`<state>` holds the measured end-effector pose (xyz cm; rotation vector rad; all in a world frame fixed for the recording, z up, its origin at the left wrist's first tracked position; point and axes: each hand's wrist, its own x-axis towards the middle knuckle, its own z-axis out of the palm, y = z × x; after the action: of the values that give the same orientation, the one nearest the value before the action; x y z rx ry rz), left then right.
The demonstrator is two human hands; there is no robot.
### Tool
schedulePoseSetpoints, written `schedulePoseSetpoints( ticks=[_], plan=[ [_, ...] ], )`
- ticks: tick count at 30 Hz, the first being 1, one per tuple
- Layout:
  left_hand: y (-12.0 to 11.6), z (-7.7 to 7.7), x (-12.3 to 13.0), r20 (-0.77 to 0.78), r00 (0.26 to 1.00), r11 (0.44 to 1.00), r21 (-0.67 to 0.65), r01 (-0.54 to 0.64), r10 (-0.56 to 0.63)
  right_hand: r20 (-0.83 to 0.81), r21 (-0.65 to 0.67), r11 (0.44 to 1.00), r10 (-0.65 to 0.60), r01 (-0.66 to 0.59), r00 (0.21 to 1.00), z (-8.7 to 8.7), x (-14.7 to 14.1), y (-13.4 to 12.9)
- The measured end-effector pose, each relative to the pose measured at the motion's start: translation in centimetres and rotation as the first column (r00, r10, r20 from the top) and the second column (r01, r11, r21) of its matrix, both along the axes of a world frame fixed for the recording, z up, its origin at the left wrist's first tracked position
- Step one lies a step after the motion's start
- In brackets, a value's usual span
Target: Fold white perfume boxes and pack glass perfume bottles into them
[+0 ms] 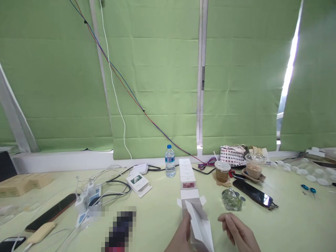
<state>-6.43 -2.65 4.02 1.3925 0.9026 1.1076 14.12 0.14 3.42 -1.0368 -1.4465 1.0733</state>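
Near the front edge of the view, my left hand (pixel 181 232) grips a white cardboard box (pixel 202 224) whose flaps stand open. Just beyond that box, a row of small white boxes (pixel 186 169) lines up away from me; the nearest of the row carries a pinkish printed panel. My right hand (pixel 237 231) is to the right of the open box, apart from it, with its fingers curled together; whatever may be between the fingertips is hidden. A clear plastic bag with greenish contents (pixel 231 200) lies just beyond my right hand.
A water bottle (pixel 170 162) stands behind the boxes. On the right are drink cups (pixel 222 172), a black phone (pixel 253 194) and blue-handled scissors (pixel 308 189). To the left, a white printed box (pixel 138 183), tangled cables and chargers (pixel 88 199) cover the table.
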Motion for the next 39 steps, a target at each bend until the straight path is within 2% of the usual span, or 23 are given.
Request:
schedulePoseSetpoints(
  ticks=[3, 5, 8, 11, 16, 21, 24, 27, 30, 32, 34, 35, 36, 37, 38, 39],
  plan=[
    [-0.5, 0.0, -0.2, 0.098, 0.976, 0.972, -0.117, 0.205, -0.195, -0.024, 0.094, 0.996, 0.009, -0.007, 1.000, 1.0, 0.1, 0.2],
    [-0.7, -0.1, -0.1, 0.151, 0.951, 0.942, -0.161, 0.293, -0.270, -0.055, 0.169, 0.985, 0.042, -0.033, 0.998, 1.2, -0.5, 0.2],
    [-0.9, -0.1, 0.1, 0.198, 0.946, 0.935, -0.195, 0.296, -0.258, -0.088, 0.319, 0.948, 0.036, -0.006, 0.995, 1.0, -1.4, 0.1],
    [-0.9, 0.0, 0.0, 0.240, 0.951, 0.950, -0.195, 0.243, -0.194, -0.054, 0.375, 0.927, 0.017, 0.005, 0.998, 0.9, -1.6, 0.0],
    [-0.4, 0.5, 0.4, 0.292, 0.924, 0.963, -0.037, 0.267, -0.246, -0.013, 0.341, 0.936, 0.097, -0.087, 0.995, 1.1, -1.2, -0.1],
    [-0.7, 0.6, 0.7, 0.326, 0.918, 0.961, -0.078, 0.266, -0.227, -0.092, 0.202, 0.973, 0.128, -0.108, 0.987, 1.5, -1.3, -0.4],
    [-1.0, 1.2, 0.6, 0.324, 0.914, 0.954, -0.089, 0.286, -0.244, -0.175, 0.187, 0.971, 0.180, -0.147, 0.968, 1.7, -1.2, -0.4],
    [-1.1, 1.6, 0.6, 0.300, 0.917, 0.951, -0.079, 0.298, -0.262, -0.215, 0.211, 0.943, 0.302, -0.257, 0.929, 2.4, -0.9, -0.3],
    [-0.6, 0.9, 0.5, 0.257, 0.929, 0.957, -0.052, 0.287, -0.265, -0.117, 0.197, 0.859, 0.499, -0.473, 0.859, 3.2, -0.6, -0.4],
    [-0.1, 0.0, 0.3, 0.220, 0.952, 0.973, -0.044, 0.227, -0.213, -0.083, 0.198, 0.823, 0.555, -0.532, 0.828, 3.5, -0.4, -0.2],
    [0.4, -0.6, -0.2, 0.180, 0.983, 0.999, 0.014, 0.031, -0.033, -0.150, 0.206, 0.874, 0.472, -0.440, 0.869, 3.5, -0.3, 0.2],
    [0.6, -0.8, -0.5, 0.167, 0.978, 0.986, 0.088, -0.139, 0.123, -0.218, 0.200, 0.917, 0.384, -0.344, 0.897, 3.6, -0.2, 0.6],
    [0.7, -0.8, -0.8, 0.160, 0.940, 0.929, 0.171, -0.327, 0.301, -0.295, 0.182, 0.954, 0.283, -0.237, 0.913, 3.7, -0.1, 1.1],
    [0.8, -0.8, -1.2, 0.155, 0.867, 0.829, 0.254, -0.498, 0.473, -0.367, 0.154, 0.979, 0.185, -0.137, 0.912, 3.9, -0.1, 1.6],
    [0.8, -0.7, -1.4, 0.143, 0.777, 0.712, 0.326, -0.622, 0.613, -0.430, 0.130, 0.990, 0.108, -0.057, 0.897, 4.1, -0.1, 2.2],
    [0.9, -0.7, -1.6, 0.113, 0.699, 0.619, 0.379, -0.687, 0.706, -0.478, 0.112, 0.994, 0.060, -0.006, 0.876, 4.5, -0.2, 2.9]
  ],
)
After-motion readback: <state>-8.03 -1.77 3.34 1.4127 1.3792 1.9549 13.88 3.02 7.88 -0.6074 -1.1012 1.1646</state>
